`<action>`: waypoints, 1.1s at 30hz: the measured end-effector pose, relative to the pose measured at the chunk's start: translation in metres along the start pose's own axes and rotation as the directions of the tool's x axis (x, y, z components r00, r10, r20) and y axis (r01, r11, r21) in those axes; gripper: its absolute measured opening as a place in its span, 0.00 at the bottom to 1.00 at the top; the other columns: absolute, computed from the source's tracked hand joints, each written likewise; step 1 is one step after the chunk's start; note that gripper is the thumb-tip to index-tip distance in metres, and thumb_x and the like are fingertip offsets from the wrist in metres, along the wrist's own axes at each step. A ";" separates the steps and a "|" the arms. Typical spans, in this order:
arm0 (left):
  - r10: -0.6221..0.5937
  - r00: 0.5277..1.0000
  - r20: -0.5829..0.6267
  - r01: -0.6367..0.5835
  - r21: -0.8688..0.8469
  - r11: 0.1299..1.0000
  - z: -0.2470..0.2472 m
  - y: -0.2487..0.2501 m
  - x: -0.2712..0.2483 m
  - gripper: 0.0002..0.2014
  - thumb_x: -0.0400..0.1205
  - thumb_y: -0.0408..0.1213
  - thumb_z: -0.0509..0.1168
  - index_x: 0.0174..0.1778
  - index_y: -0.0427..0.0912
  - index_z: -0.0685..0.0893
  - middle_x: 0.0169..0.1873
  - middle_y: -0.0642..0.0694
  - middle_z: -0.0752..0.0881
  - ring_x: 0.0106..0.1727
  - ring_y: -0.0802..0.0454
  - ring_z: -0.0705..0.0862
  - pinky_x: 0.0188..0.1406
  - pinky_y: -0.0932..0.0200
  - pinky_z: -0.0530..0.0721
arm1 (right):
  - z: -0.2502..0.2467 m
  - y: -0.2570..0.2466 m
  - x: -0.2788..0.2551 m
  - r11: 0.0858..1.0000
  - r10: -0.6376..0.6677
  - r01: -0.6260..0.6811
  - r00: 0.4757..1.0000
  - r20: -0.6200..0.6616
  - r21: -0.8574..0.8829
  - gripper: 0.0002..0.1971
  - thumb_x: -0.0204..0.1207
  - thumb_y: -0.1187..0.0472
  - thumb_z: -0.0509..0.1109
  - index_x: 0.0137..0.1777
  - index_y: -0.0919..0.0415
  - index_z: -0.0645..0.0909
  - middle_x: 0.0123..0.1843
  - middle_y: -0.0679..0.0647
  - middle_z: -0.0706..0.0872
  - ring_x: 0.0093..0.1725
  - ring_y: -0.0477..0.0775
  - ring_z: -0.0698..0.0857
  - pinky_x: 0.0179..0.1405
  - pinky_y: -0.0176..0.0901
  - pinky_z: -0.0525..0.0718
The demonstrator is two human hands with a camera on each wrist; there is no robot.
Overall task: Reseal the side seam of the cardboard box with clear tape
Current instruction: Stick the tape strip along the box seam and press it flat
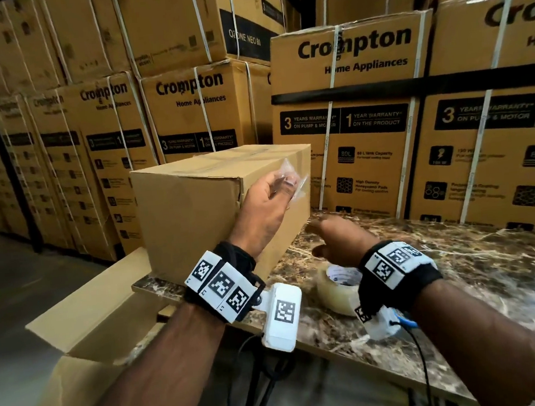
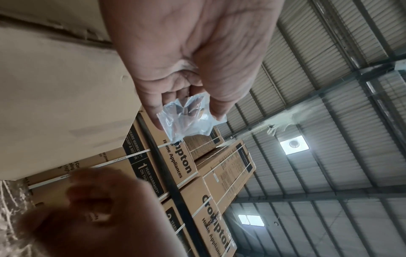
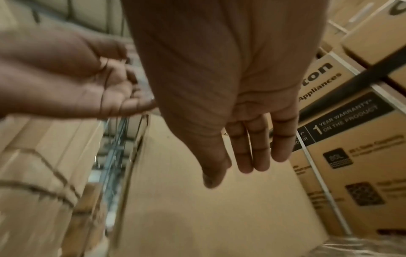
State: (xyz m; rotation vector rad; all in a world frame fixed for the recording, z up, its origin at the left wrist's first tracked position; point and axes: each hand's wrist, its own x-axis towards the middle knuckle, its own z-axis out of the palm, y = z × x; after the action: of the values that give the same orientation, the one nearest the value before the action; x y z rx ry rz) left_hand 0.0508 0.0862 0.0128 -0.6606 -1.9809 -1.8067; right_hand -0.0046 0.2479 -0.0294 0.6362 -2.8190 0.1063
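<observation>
A plain brown cardboard box (image 1: 192, 209) stands on the marble table (image 1: 459, 267), its right side (image 3: 208, 208) facing my hands. My left hand (image 1: 267, 202) is raised beside the box's upper right edge and pinches a crumpled piece of clear tape (image 1: 291, 179) between thumb and fingers; the left wrist view shows the tape piece (image 2: 189, 116) at my fingertips (image 2: 158, 120). My right hand (image 1: 334, 240) hovers low near the box's bottom right corner, fingers (image 3: 259, 153) straight and holding nothing. A roll of clear tape (image 1: 340, 288) lies on the table under my right wrist.
Tall stacks of strapped Crompton appliance cartons (image 1: 348, 108) wall in the table behind and to the right. A flattened cardboard sheet (image 1: 101, 311) sticks out below the table's left edge, above the grey floor (image 1: 5, 290). Cables (image 1: 259, 381) hang from my wrist units.
</observation>
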 end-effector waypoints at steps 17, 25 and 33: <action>-0.096 0.995 0.021 0.098 -0.261 0.960 -0.064 0.013 -0.028 0.16 0.88 0.42 0.57 0.65 0.40 0.82 0.64 0.37 0.86 0.67 0.43 0.83 0.70 0.47 0.80 | -0.058 -0.094 -0.010 0.375 0.127 0.335 0.905 -0.405 0.865 0.07 0.77 0.69 0.71 0.54 0.62 0.84 0.45 0.57 0.88 0.44 0.46 0.86 0.46 0.38 0.86; -0.143 0.990 -0.006 0.138 -0.226 0.964 -0.083 0.007 -0.027 0.18 0.87 0.43 0.58 0.65 0.36 0.82 0.61 0.36 0.87 0.65 0.42 0.85 0.66 0.49 0.83 | -0.043 -0.104 0.001 0.311 0.208 0.324 0.894 -0.397 0.893 0.01 0.75 0.67 0.75 0.45 0.64 0.87 0.37 0.58 0.90 0.35 0.43 0.86 0.37 0.36 0.86; -0.130 0.991 -0.011 0.125 -0.197 0.972 -0.092 0.007 -0.018 0.17 0.87 0.44 0.58 0.65 0.38 0.83 0.61 0.40 0.88 0.65 0.46 0.85 0.66 0.48 0.83 | -0.039 -0.108 0.012 0.458 0.225 0.403 0.810 -0.542 0.792 0.12 0.73 0.63 0.77 0.56 0.54 0.85 0.45 0.49 0.86 0.44 0.42 0.84 0.41 0.34 0.85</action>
State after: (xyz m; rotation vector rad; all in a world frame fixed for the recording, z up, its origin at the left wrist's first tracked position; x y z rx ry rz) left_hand 0.0667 -0.0061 0.0179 -0.5775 -1.8837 -2.0969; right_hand 0.0404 0.1499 0.0129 0.7537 -1.8837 1.5775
